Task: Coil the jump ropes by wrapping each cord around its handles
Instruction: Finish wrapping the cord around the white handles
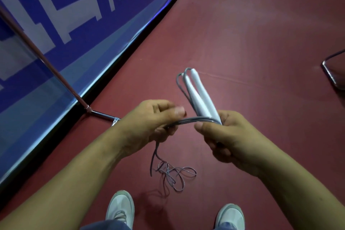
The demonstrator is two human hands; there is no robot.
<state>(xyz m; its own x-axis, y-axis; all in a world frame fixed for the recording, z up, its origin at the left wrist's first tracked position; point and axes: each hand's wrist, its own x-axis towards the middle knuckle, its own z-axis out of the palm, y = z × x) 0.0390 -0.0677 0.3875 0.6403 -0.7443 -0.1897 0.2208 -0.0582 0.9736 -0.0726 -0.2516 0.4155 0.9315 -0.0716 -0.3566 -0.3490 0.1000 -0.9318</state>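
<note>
Right hand [226, 136] clamps two white handles [200, 95] at base; left hand [149, 119] fingers pinch thin grey cord [192, 120]. Cord looks light, springy, tangle-prone; grip near handles.

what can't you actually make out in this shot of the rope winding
Head view:
- Lower ends of the white handles: hidden inside the right hand.
- Whether the cord wraps them yet: blurred, partly behind the right thumb.
- Cord's path through the left hand: covered by curled fingers.
- Loose tangle below: strands too thin to trace.
- Metal frame: cut off by the right edge.
</note>
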